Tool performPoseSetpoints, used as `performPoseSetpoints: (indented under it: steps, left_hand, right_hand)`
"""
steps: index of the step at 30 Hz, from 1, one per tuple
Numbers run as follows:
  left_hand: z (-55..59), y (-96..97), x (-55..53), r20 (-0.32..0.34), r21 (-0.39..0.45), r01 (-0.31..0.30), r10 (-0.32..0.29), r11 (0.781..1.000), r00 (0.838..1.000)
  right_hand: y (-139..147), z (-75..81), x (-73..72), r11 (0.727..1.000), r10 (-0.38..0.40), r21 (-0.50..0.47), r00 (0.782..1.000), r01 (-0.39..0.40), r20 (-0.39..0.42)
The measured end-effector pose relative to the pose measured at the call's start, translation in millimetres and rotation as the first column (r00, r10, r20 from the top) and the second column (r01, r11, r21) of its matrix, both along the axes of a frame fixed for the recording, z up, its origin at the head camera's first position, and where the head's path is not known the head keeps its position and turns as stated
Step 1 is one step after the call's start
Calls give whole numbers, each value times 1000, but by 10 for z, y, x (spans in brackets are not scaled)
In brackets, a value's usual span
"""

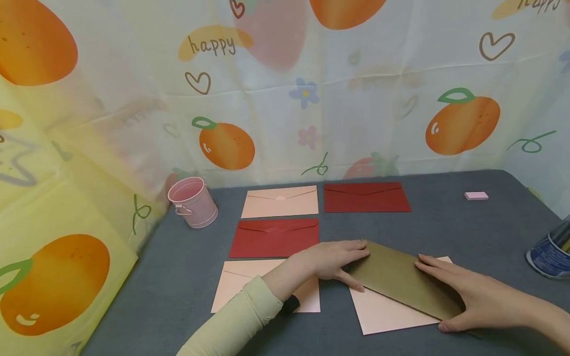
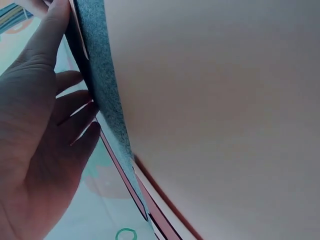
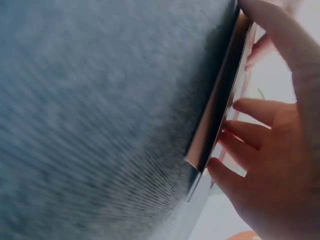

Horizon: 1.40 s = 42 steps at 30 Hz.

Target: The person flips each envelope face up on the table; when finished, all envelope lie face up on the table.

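An olive-gold envelope (image 1: 396, 274) is held between both hands, slanting down to the right over a pale pink envelope (image 1: 378, 314). The left hand (image 1: 331, 259) holds its left end, thumb at the near edge and fingers at the far edge. At the other end, the right hand (image 1: 481, 299) grips it between thumb and fingers. In the right wrist view, the right hand (image 3: 272, 135) spans the envelope's edge just above the grey tabletop. A pale pink envelope fills much of the left wrist view, beside the left hand (image 2: 45, 115).
To the left lie a pink envelope (image 1: 280, 201), a red envelope (image 1: 276, 240) and another pink envelope (image 1: 233, 289), partly behind the left forearm. A dark red envelope (image 1: 367, 198) lies farther back. Around them stand a pink bucket (image 1: 196, 205), an eraser-like block (image 1: 476, 196) and a blue pen cup (image 1: 549, 257).
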<state>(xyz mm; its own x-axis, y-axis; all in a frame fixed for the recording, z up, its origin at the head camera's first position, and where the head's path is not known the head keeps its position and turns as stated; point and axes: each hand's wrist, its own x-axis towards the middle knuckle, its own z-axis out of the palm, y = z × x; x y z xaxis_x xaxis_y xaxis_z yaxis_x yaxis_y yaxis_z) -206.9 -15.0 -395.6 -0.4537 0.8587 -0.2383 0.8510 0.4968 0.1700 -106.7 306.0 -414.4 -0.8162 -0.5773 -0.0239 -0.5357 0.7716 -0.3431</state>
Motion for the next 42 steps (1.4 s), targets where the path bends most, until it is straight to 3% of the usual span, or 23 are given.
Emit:
performPoseSetpoints:
  steps: [3, 5, 9, 12, 16, 19, 24, 29, 32, 37, 42]
  left_hand:
    - [25, -5, 14, -39, 7, 34, -33, 999, 999]
    - [46, -13, 27, -52, 26, 50, -49, 998, 997]
    - [96, -53, 71, -75, 88, 81, -75, 993, 994]
    - [129, -91, 101, -130, 171, 126, -104, 977, 986]
    - [167, -154, 130, -253, 330, 207, -125, 921, 959]
    - [197, -204, 145, -328, 435, 231, -86, 870, 941]
    - [237, -267, 158, -348, 568, 200, 12, 798, 937]
    - [258, -310, 144, -305, 680, 155, 84, 717, 949]
    - [249, -332, 125, -242, 731, 102, 116, 675, 963]
    - [210, -383, 101, -75, 778, -31, 143, 628, 987]
    - [164, -436, 91, 117, 801, -177, 140, 572, 983]
  right_hand:
    - [26, 57, -38, 1000, 10, -11, 997, -9, 71]
    - [49, 86, -60, 999, 29, -32, 997, -26, 75]
    - [115, 130, -98, 993, 98, -64, 995, -97, 6]
    - [158, 170, -137, 978, 161, -131, 987, -163, -26]
    - [154, 247, -180, 949, 197, -245, 980, -197, -25]
    - [110, 317, -194, 929, 166, -329, 985, -168, -35]
    - [23, 405, -217, 907, 41, -414, 995, -76, -94]
    - [-76, 432, -251, 913, -119, -405, 978, 41, -171]
    - [-119, 443, -276, 906, -188, -410, 966, 102, -175]
    - [-141, 461, -299, 871, -254, -450, 965, 195, -73]
    - [-89, 442, -320, 833, -294, -477, 955, 279, 45]
